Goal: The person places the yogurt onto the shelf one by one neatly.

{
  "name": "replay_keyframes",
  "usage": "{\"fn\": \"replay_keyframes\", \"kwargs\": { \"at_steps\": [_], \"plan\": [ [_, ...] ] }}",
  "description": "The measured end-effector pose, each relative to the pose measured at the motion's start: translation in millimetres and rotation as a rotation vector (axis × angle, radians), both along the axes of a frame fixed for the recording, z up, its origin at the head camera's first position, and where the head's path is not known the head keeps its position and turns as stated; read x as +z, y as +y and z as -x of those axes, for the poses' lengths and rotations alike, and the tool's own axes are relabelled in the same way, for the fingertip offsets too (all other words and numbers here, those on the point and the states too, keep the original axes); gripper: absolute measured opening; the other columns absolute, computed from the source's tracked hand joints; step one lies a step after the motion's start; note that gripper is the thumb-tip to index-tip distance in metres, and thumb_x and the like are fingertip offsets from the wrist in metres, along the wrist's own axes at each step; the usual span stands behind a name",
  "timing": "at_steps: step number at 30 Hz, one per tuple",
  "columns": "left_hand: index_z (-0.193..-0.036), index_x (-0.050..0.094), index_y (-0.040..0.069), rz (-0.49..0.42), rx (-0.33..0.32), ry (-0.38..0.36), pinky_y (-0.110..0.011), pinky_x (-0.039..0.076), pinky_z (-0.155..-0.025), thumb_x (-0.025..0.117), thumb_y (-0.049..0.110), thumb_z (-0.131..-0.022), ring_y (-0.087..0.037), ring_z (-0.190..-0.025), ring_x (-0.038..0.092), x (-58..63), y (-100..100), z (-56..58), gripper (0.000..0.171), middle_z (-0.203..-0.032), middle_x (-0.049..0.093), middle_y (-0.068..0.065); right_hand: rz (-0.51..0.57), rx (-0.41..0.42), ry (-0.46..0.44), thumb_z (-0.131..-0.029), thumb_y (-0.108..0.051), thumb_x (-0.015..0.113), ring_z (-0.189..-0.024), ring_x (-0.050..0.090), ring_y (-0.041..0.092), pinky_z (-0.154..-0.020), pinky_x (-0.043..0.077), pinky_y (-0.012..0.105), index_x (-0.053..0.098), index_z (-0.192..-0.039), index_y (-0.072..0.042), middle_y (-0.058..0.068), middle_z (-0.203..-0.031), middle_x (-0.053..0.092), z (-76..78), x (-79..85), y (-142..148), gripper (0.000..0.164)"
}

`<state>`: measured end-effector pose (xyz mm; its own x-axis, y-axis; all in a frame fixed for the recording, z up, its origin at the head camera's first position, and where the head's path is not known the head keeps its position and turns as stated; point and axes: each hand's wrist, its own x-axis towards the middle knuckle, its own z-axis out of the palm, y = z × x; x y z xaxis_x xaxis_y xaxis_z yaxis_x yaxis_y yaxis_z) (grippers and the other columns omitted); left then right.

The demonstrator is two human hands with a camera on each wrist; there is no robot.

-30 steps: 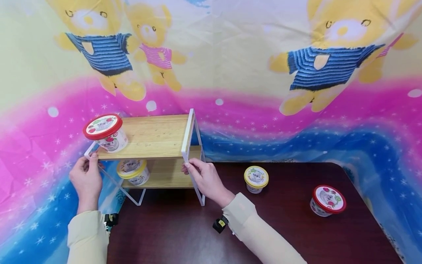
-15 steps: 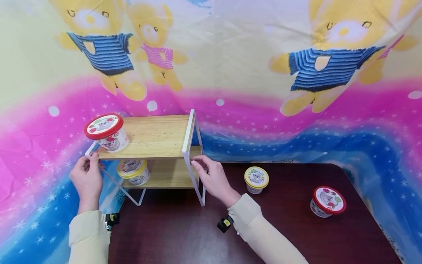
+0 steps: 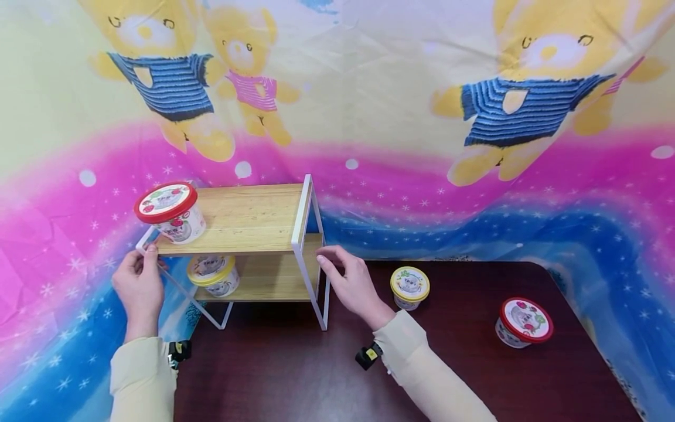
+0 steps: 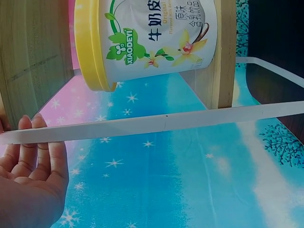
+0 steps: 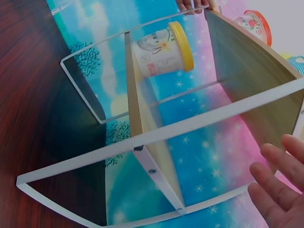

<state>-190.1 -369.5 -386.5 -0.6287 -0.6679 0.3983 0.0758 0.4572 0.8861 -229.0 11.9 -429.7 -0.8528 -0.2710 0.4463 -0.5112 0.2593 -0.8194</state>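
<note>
A two-tier shelf (image 3: 253, 217) with wooden boards and a white metal frame stands on the table. My left hand (image 3: 139, 288) holds the frame's left front upper corner; in the left wrist view its fingers (image 4: 42, 159) curl round the white bar. Off the frame's right side, my right hand (image 3: 352, 284) hovers with relaxed fingers and nothing in them. On the top board, at the left end, sits a red-lidded tub (image 3: 181, 227). Below it, a yellow-lidded tub (image 3: 222, 282) occupies the left of the lower board, its label facing the left wrist camera.
Right of the shelf, a smaller yellow-lidded tub (image 3: 409, 287) stands on the dark red-brown table (image 3: 448, 375). Farther right is another red-lidded tub (image 3: 524, 322) near the table's right edge. A bear-print cloth (image 3: 390, 140) hangs behind and along both sides.
My right hand has let go of the frame's right front upright and moved off to the right. The left hand stays on its corner, and the shelf and tubs keep their places.
</note>
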Motion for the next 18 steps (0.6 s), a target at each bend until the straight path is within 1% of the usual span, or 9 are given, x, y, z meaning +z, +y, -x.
{"fn": "replay_keyframes", "kwargs": {
  "at_steps": [3,5,7,12,16,18],
  "plan": [
    [-0.098,0.07,0.013,-0.003,0.0,-0.001,-0.017,0.043,-0.058,0.06,0.036,-0.104,-0.004,-0.069,0.061,-0.4,0,0.3,0.026,-0.08,0.067,0.001,0.012,0.002,0.0,-0.105,-0.043,0.056,-0.113,0.062,0.009,-0.099,0.049,0.039,0.065,-0.129,-0.018,-0.004,-0.122,0.068,0.8,-1.9,4,0.035],
    [-0.099,0.07,0.013,-0.005,0.0,0.0,-0.017,0.042,-0.058,0.06,0.036,-0.104,-0.004,-0.069,0.061,-0.4,0,0.2,0.026,-0.08,0.067,0.001,0.012,-0.003,-0.004,-0.105,-0.044,0.056,-0.117,0.06,0.01,-0.101,0.047,0.042,0.062,-0.133,-0.021,-0.002,-0.126,0.067,0.9,-3.0,6,0.037],
    [-0.1,0.071,0.012,-0.006,-0.003,-0.002,-0.017,0.043,-0.058,0.06,0.036,-0.104,-0.004,-0.069,0.061,-0.2,0,0.0,0.026,-0.079,0.066,0.005,0.005,-0.011,-0.012,-0.104,-0.046,0.056,-0.12,0.058,0.01,-0.102,0.046,0.044,0.058,-0.136,-0.022,0.001,-0.13,0.065,1.0,-4.8,8,0.04],
    [-0.101,0.07,0.011,-0.007,-0.009,-0.009,-0.016,0.043,-0.058,0.059,0.036,-0.104,-0.004,-0.07,0.061,0.7,1,-1.1,0.027,-0.078,0.064,0.012,-0.009,-0.028,-0.029,-0.103,-0.05,0.055,-0.125,0.055,0.011,-0.105,0.043,0.046,0.054,-0.141,-0.024,0.0,-0.135,0.063,2.1,-11.2,16,0.046],
    [-0.1,0.07,0.012,-0.004,-0.005,-0.01,-0.016,0.043,-0.058,0.059,0.036,-0.104,-0.004,-0.07,0.061,1.3,1,-1.8,0.026,-0.079,0.065,0.008,-0.024,-0.043,-0.045,-0.103,-0.05,0.057,-0.129,0.053,0.013,-0.106,0.043,0.048,0.051,-0.144,-0.025,-0.001,-0.139,0.06,2.4,-15.4,23,0.049],
    [-0.1,0.07,0.012,-0.005,-0.005,-0.01,-0.016,0.043,-0.058,0.059,0.036,-0.104,-0.004,-0.07,0.061,1.7,1,-2.0,0.026,-0.079,0.065,0.008,-0.035,-0.048,-0.061,-0.102,-0.05,0.058,-0.131,0.052,0.014,-0.107,0.041,0.05,0.049,-0.147,-0.026,0.001,-0.142,0.058,2.4,-16.9,26,0.052]
  ]
}}
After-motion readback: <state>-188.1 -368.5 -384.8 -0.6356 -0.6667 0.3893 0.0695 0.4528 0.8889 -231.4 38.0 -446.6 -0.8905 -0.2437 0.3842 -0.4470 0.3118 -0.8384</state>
